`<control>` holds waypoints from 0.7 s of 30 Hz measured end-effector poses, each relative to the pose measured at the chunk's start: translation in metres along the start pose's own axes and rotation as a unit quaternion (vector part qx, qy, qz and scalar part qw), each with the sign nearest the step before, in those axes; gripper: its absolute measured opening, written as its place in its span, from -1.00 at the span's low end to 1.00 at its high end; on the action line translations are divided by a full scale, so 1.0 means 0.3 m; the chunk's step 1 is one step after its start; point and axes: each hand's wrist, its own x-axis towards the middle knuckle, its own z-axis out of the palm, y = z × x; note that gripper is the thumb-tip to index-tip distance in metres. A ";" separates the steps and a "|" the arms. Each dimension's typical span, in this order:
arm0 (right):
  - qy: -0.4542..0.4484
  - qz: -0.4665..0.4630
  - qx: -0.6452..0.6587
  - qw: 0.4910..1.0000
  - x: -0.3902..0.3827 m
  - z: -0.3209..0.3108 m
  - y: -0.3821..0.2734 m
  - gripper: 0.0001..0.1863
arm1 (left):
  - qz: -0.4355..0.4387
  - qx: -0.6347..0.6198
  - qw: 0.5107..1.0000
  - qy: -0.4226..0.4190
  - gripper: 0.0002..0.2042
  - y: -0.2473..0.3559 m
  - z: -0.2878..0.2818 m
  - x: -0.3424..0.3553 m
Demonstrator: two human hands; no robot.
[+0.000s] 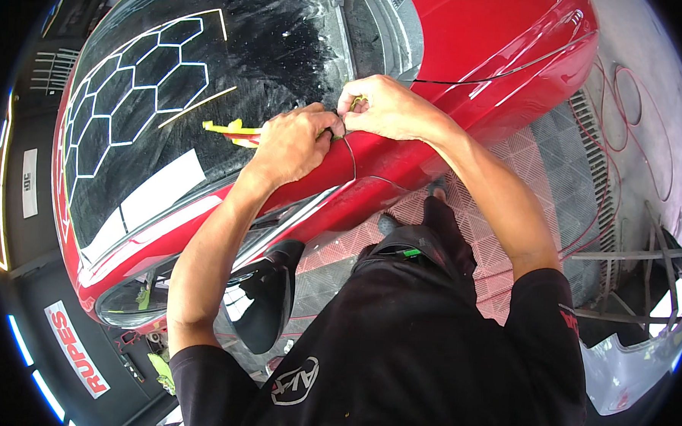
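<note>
Both my hands meet at the lower corner of the red car's windshield (271, 65), fingertips almost touching. My left hand (295, 140) is closed, and a yellow-and-red strip-like thing (238, 135) sticks out on its left, seemingly held in the palm. Thumb and fingers of my right hand (387, 108) are pinched together, with a small yellowish bit (357, 102) showing among them. What lies between the fingertips is mostly hidden. A thin dark line (351, 156) curves down from there over the red bodywork.
The red hood (486, 36) lies to the right, the black side mirror (257, 304) below my left forearm. White hexagon reflections cover the windshield's left part. A red hose (618, 134) loops on the floor at right, near a metal stand (643, 260).
</note>
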 end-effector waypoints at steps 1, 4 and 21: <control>-0.001 -0.003 0.002 1.000 0.002 -0.001 0.002 -0.77 | -0.002 -0.002 1.000 0.006 -0.86 0.000 0.005 -0.004; -0.007 -0.004 0.007 1.000 -0.001 0.003 0.000 -0.78 | 0.001 -0.001 1.000 0.030 -0.89 0.014 0.011 -0.020; -0.036 -0.142 -0.143 0.979 0.031 0.024 -0.048 -0.79 | -0.084 0.072 0.980 0.166 -0.88 0.054 -0.004 -0.109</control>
